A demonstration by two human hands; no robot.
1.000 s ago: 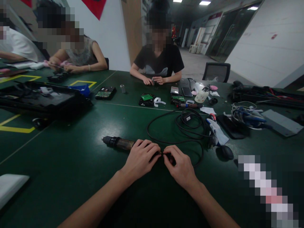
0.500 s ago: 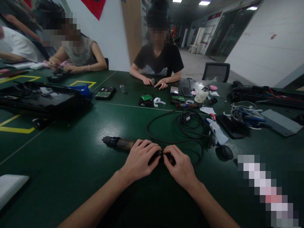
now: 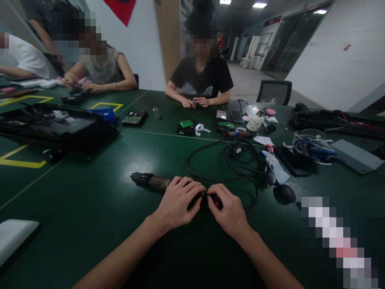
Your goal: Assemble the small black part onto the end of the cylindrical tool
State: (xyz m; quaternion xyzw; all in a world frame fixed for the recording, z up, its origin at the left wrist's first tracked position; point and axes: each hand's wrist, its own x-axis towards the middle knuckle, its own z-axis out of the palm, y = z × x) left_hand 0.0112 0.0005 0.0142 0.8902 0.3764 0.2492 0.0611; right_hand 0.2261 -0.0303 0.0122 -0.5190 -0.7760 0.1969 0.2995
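A dark electric screwdriver (image 3: 149, 180) lies on the green table (image 3: 99, 192), its tip pointing left. My left hand (image 3: 179, 202) is wrapped round its rear end. My right hand (image 3: 227, 209) pinches a small dark plug where the black cable (image 3: 222, 160) meets the tool. The fingertips of both hands meet at the joint, and the plug is mostly hidden under them. The cable loops away in coils behind my hands.
A black mouse (image 3: 287, 193) and a white-blue tool (image 3: 274, 164) lie to the right. Circuit boards (image 3: 186, 125), phones and bottles sit mid-table. A black tray (image 3: 54, 126) is at left, a white object (image 3: 15, 237) at the near left edge. Three people sit opposite.
My hands stay at the same joint with barely any motion. The person in the black shirt across the table has brought both hands back together.
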